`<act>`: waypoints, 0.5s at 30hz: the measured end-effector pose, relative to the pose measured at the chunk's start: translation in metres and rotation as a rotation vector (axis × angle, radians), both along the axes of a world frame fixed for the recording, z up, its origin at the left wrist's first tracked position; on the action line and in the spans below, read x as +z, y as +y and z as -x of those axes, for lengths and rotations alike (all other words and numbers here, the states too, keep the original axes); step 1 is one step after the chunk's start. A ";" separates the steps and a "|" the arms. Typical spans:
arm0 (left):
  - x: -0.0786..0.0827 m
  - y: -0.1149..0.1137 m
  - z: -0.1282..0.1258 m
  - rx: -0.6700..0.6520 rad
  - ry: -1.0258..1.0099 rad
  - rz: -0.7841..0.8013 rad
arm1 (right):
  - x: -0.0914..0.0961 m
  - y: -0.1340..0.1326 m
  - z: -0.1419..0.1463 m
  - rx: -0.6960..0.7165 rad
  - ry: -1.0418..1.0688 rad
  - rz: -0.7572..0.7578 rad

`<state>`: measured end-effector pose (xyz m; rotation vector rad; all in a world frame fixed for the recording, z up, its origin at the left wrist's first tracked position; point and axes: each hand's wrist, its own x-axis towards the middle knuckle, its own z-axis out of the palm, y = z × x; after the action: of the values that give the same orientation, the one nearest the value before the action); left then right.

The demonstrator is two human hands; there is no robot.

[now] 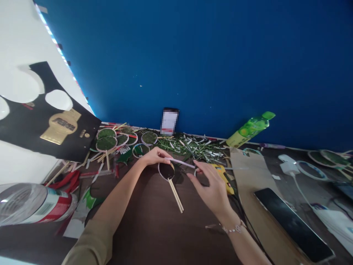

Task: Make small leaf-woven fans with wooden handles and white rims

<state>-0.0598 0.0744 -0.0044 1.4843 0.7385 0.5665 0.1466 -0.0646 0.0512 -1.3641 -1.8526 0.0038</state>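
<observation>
My left hand (153,156) pinches one end of a thin pale strip (180,162) and rests at the rim of a small round fan (167,171) with a dark face. The fan's two-stick wooden handle (176,195) lies on the brown table, pointing toward me. My right hand (211,182) grips the strip's other end, fingers curled, just right of the fan. A yellow glue gun (223,176) lies right behind my right hand. A thin bracelet is on my right wrist.
Several finished green round fans (107,142) lie at the back left, cut green leaf scraps (193,146) at the back middle. A green bottle (250,129) leans on the blue wall. A phone (293,223) lies on cardboard at right, tape rolls (33,203) at left.
</observation>
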 end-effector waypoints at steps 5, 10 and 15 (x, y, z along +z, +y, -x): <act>0.000 0.001 0.000 -0.016 0.041 -0.018 | 0.001 0.011 0.004 0.002 0.020 0.094; 0.001 0.002 0.003 -0.112 0.072 -0.039 | -0.005 0.006 0.000 -0.049 0.039 0.108; 0.001 0.003 0.003 -0.139 0.045 -0.034 | -0.009 -0.001 0.002 -0.030 0.048 0.150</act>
<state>-0.0631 0.0773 -0.0034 1.5708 0.6577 0.4430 0.1448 -0.0654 0.0418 -1.4811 -1.8215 0.1611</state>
